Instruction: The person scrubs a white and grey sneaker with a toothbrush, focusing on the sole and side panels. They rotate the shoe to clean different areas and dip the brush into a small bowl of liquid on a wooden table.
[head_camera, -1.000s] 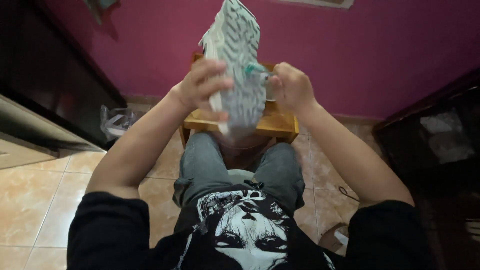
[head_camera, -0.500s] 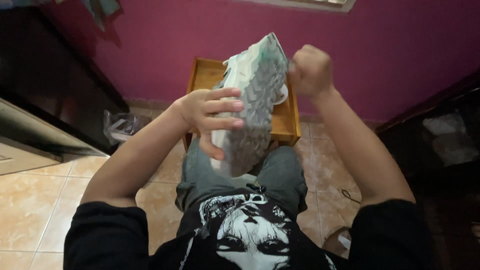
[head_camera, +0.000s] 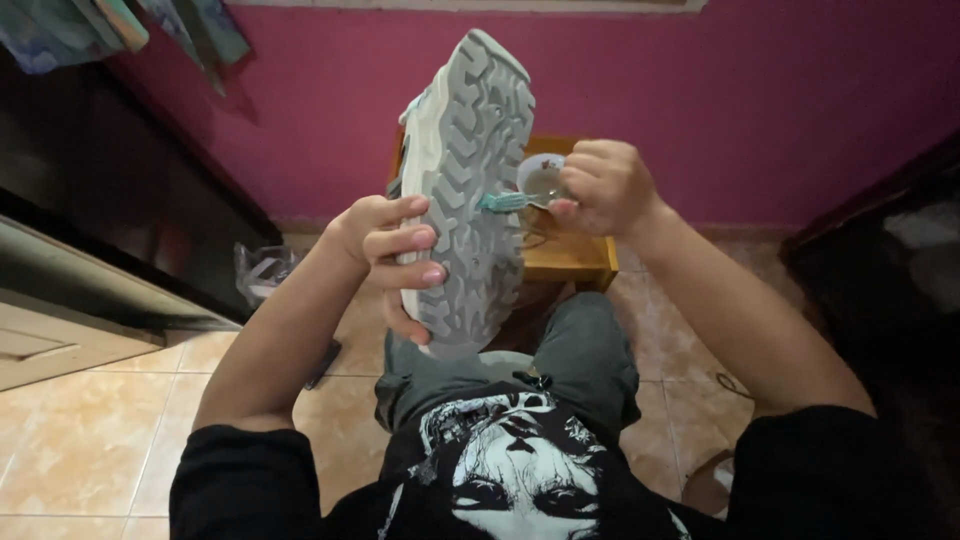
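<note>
- Nearest you: your lap, w/ the black printed shirt (head_camera: 520, 480) and grey trousers (head_camera: 590, 350), is sitting below everything; the shoe's lower end is hanging just above the knees.
- Your left hand (head_camera: 385, 250) is gripping the shoe (head_camera: 468, 190) from its left side, fingers (head_camera: 405, 242) wrapping across the lower part of the tread, thumb hidden behind. Closed firmly on it, not spread.
- The shoe is standing nearly upright, sole facing you, long axis running bottom-to-top w/ a slight lean to the right at the top. The end by your left hand is low; the far end is pointing up toward the pink wall (head_camera: 700, 100).
- Your right hand (head_camera: 605, 185) is curling into a pinch round the handle of a teal brush (head_camera: 505, 201), bristle end touching the sole's right edge at about mid-length. So the brush is coming in from the right, crosswise to the shoe's long axis; the right hand is the working one, left is only steadying.
- Beyond the hands: a small bowl (head_camera: 540, 178) is sitting on a wooden stool (head_camera: 570, 255), just behind the right hand.
- Far left: a dark cabinet (head_camera: 100, 200) is standing along the tiled floor (head_camera: 90, 420).
</note>
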